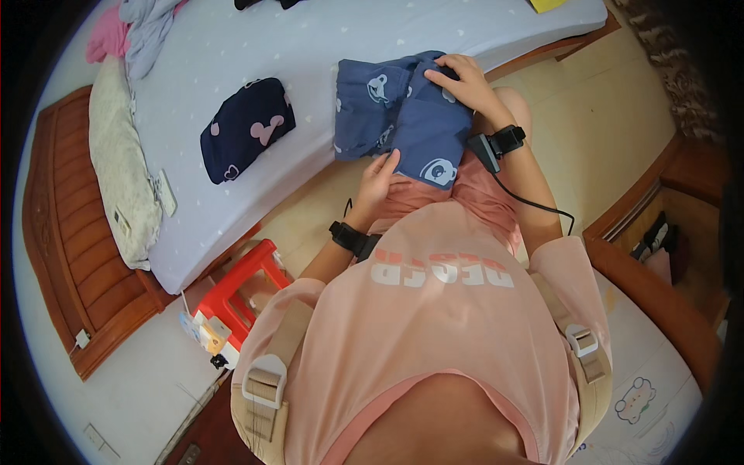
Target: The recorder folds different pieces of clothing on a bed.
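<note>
A blue cloth garment with white bear prints (pixel 433 131), partly folded, lies over my lap and the edge of the bed. My left hand (pixel 378 180) pinches its near edge between thumb and fingers. At the far right part of the same garment, my right hand (pixel 462 81) has its thumb on top and its fingers at the edge. A folded dark navy cloth with pink prints (pixel 250 131) lies on the bed, left of the blue garment. Both wrists wear black straps, and a cable runs from the right one.
The bed (pixel 314 35) has a pale sheet, a wooden headboard (pixel 99 232), a long pillow (pixel 119 168) and a white remote-like object (pixel 165 193). A red plastic stool (pixel 224 296) stands at lower left. An open wooden drawer (pixel 625 218) is at right.
</note>
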The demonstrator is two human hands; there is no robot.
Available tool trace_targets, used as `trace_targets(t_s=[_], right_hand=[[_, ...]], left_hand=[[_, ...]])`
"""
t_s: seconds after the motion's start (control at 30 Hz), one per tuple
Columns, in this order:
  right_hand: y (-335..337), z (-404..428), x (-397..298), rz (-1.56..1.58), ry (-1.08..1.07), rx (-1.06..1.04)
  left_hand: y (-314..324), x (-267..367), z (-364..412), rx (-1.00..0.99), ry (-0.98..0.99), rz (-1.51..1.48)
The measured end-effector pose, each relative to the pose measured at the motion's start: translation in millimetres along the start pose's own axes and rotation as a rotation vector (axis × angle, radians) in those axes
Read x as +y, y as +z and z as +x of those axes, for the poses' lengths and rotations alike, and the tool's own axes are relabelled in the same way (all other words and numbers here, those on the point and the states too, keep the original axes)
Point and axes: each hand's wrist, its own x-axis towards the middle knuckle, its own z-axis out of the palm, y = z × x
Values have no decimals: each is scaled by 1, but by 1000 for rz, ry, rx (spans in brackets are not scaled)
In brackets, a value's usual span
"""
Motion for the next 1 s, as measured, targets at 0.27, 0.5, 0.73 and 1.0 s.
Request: trace_targets(t_s=[0.27, 0.5, 0.73, 1.0], right_hand=[[-27, 1, 14, 308, 175, -3], [-25, -35, 30, 241, 217, -18], [-7, -12, 63, 375, 465, -147], [-9, -59, 16, 875, 816, 14]], left_hand=[[-19, 12, 9, 133, 514, 466], [28, 57, 24, 196, 857, 855], [42, 52, 63, 231, 722, 790], [36, 50, 23, 340, 1166, 896]])
